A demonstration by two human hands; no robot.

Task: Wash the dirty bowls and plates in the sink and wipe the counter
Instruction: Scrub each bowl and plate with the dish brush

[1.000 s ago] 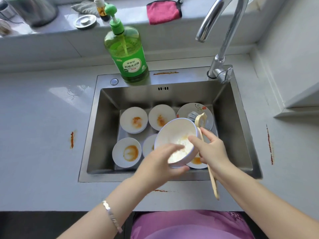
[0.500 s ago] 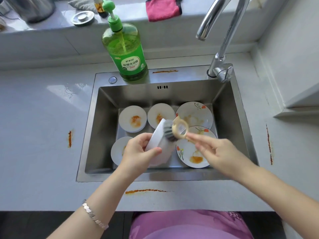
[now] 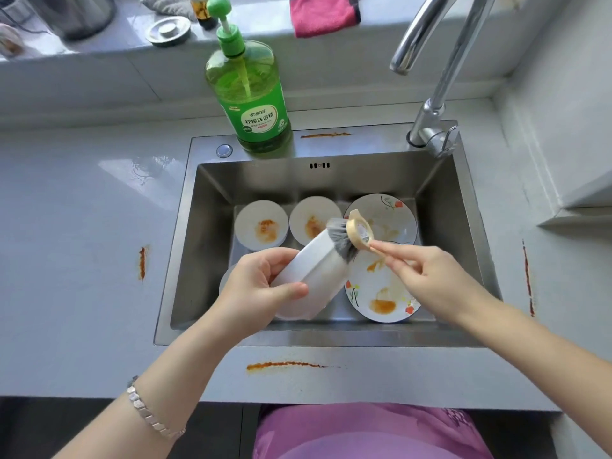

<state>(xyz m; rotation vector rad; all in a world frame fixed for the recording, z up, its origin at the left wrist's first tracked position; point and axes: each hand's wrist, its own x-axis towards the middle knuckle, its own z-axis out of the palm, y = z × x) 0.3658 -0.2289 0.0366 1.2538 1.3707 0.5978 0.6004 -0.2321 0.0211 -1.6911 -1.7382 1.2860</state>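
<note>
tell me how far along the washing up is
Nothing looks finished yet. In hand: the left hand holds a white bowl tilted while the right hand scrubs it with a brush. Left: at least two stained bowls, two stained plates, and the orange smears on the counter.

head cam | looks steeply down | close over sink (image 3: 205, 246) | single view

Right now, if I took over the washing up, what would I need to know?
Left hand grips a white bowl, tipped on its side above the sink.
Right hand pinches the brush, bristles against the bowl's outside.
Two stained bowls and two stained plates lie in the sink, not yet washed.
Orange smears on the counter need wiping.
</note>
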